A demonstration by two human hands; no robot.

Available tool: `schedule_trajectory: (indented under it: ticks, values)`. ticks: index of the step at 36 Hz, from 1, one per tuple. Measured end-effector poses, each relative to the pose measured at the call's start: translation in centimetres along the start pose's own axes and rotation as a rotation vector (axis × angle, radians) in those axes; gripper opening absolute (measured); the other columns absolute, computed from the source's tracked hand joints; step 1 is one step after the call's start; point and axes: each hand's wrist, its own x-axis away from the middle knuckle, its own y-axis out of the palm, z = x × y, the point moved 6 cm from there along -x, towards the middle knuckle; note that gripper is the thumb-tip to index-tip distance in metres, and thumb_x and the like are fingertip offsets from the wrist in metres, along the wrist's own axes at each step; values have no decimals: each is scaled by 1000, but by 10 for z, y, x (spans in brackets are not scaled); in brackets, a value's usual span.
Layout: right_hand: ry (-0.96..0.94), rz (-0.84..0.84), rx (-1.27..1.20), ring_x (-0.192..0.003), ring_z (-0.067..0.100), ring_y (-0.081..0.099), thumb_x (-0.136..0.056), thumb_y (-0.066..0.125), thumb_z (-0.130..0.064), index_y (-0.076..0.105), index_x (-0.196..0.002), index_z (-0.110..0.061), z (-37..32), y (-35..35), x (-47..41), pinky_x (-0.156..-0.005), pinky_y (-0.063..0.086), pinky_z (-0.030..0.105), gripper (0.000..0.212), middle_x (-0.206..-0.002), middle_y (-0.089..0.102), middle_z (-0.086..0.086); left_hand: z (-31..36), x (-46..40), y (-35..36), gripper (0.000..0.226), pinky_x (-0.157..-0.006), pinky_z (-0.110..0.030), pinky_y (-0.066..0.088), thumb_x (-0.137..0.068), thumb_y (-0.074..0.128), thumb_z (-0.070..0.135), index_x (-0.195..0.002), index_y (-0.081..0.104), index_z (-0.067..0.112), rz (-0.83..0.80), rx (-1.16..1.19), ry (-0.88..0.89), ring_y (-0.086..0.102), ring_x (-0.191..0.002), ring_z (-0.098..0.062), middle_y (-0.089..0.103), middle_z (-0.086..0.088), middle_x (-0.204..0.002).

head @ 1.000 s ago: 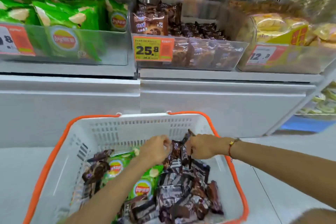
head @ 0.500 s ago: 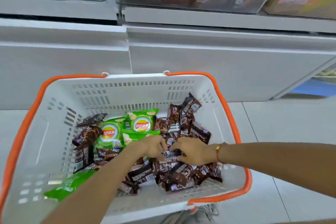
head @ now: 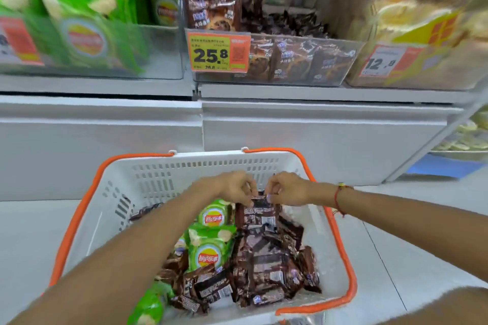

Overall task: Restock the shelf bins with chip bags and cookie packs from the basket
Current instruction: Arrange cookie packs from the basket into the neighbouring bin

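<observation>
While both hands hang over the basket (head: 148,182), the left hand (head: 233,187) and right hand (head: 286,188) pinch the top edge of one cookie pack (head: 257,215), which dangles just below them. Chip bags (head: 210,253) lie beneath the left wrist.

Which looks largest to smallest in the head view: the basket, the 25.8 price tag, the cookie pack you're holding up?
1. basket, largest by far.
2. 25.8 price tag.
3. cookie pack, pinched by left hand and right hand.
The last two look close; the tag sits farther away, so their order is unsure.
</observation>
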Motion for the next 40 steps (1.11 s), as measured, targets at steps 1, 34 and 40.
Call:
schedule_trajectory:
  ticks: [1, 34, 40]
  values:
    - [6, 34, 4, -91, 18, 58, -91, 61, -15, 66, -102, -9, -8, -14, 2, -79, 46, 24, 14, -108, 66, 10, 8, 5, -15, 23, -87, -35, 50, -82, 73, 6, -101, 61, 7, 28, -22, 12, 62, -101, -29, 64, -7, -95]
    - [-114, 716, -953, -105, 17, 59, -93, 58, -38, 57, -123, -19, -90, -170, 95, -86, 46, 28, 35, -118, 62, 1, 89, 133, -168, 23, -58, -6, 42, -96, 56, 25, -109, 67, 9, 571, 387, 198, 55, -73, 2, 64, 2, -90]
    - [-303, 873, -59, -129, 14, 37, -87, 65, -17, 47, -136, -30, -116, -168, 102, -111, 27, 39, 54, -138, 49, -8, 104, 132, -175, 17, -68, -6, 45, -94, 60, 19, -105, 69, 10, 567, 351, 306, 60, -76, 4, 67, 2, -91]
